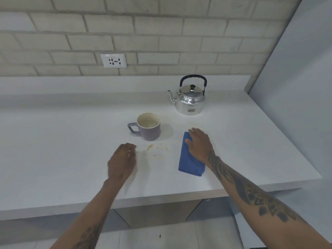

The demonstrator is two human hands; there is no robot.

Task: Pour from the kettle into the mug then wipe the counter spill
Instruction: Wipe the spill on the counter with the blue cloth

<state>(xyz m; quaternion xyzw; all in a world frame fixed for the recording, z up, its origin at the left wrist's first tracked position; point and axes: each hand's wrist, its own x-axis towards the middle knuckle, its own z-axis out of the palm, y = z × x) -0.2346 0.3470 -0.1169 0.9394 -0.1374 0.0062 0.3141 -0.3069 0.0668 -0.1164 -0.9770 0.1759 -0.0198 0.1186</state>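
brownish spill [157, 150] lies at six o'clock of your liquid-filled purple ceramic mug [148, 127], so with your right hand [199, 144] flat, ungripping, on the folded blue cloth [190, 155] and left hand [122, 161] loosely curled, empty, a wide swipe could knock it.

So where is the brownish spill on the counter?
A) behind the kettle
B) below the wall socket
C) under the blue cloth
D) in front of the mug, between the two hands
D: the brownish spill lies on the white counter just in front of the purple mug, between the left hand and the right hand, which rests on the blue cloth.
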